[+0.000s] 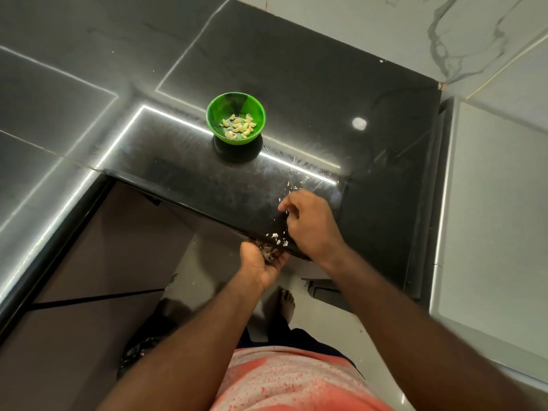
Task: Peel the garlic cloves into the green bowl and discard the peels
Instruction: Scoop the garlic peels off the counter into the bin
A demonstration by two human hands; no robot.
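Your left hand point(262, 264) cups papery white garlic peels point(268, 253) at the black stone bench point(311, 108) edge; your right hand point(308, 223) rests loosely curled on it. Pale peeled garlic cloves point(238, 127) lie in the round green bowl point(214, 114)

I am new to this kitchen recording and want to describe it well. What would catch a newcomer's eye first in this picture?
First, the bright green bowl on the glossy black countertop, with peeled garlic cloves inside. At the near edge, the right hand rests among scattered garlic peels, while the left hand, cupped just below the edge, holds more peels.
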